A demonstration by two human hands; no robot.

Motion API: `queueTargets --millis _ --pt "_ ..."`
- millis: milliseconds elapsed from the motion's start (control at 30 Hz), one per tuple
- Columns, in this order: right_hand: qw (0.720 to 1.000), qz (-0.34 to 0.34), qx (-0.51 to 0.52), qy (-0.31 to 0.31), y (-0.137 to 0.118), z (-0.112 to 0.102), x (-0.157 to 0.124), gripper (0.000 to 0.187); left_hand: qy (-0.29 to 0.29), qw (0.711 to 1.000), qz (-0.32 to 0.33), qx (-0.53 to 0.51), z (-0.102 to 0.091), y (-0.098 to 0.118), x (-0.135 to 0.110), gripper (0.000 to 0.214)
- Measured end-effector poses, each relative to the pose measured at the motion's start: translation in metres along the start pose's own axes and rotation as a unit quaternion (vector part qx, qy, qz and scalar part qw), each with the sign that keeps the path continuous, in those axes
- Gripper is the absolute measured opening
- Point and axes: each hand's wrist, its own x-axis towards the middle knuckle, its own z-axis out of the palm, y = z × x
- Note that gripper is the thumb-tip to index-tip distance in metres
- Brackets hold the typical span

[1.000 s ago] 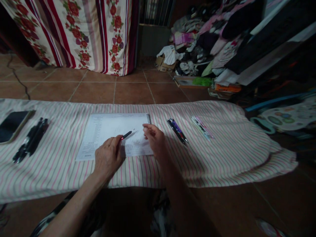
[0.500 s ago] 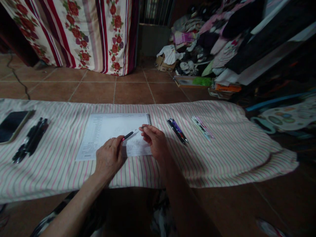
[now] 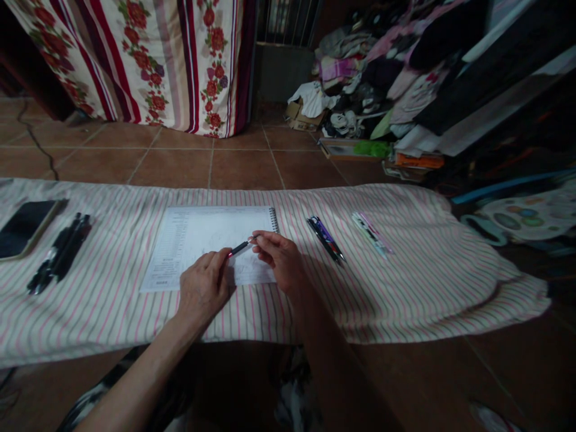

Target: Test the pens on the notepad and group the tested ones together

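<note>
Over the spiral notebook (image 3: 216, 225), my left hand (image 3: 204, 285) is closed around a dark pen (image 3: 238, 248) with a pinkish-red spot near the fingers. The pen points to the right, its far end meeting the fingertips of my right hand (image 3: 279, 255). Between that thumb and forefinger is a small dark pen piece (image 3: 255, 237), mostly hidden by the fingers. Whether piece and pen are joined I cannot tell. Printed text and faint marks cover the notebook's white page, and its spiral is at the right edge.
Dark pens (image 3: 326, 240) and pale pastel pens (image 3: 372, 234) lie right of the notebook. Several black pens (image 3: 60, 252) and a phone (image 3: 27, 228) are at the left. Everything rests on a striped cloth (image 3: 405, 282). Heaped clothes (image 3: 355, 72) and a floral curtain (image 3: 157, 66) stand beyond.
The pen's end and the small dark piece were apart with a thin pale tip showing between them; now they meet at my right fingertips. The view has shifted slightly.
</note>
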Motion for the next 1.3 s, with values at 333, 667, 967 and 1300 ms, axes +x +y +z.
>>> queueTargets --millis 333,667,967,1300 --pt "1.000 0.005 -0.006 -0.015 0.0010 0.0002 0.0005 0.023 0.024 0.999 0.030 -0.004 -0.0001 -0.0004 0.0002 0.029" --pt "0.999 0.003 -0.027 -0.019 0.0019 0.0000 0.0004 0.025 0.021 0.999 0.025 -0.017 -0.0005 -0.0001 0.0007 0.029" --pt "0.999 0.000 -0.038 -0.021 0.0009 0.0003 0.0012 0.023 0.011 1.000 0.014 -0.015 -0.0011 0.0000 0.0006 0.029" --pt "0.997 -0.011 -0.071 -0.031 -0.0012 0.0013 -0.0004 0.022 -0.015 1.000 0.001 -0.017 -0.0027 -0.0016 0.0006 0.031"
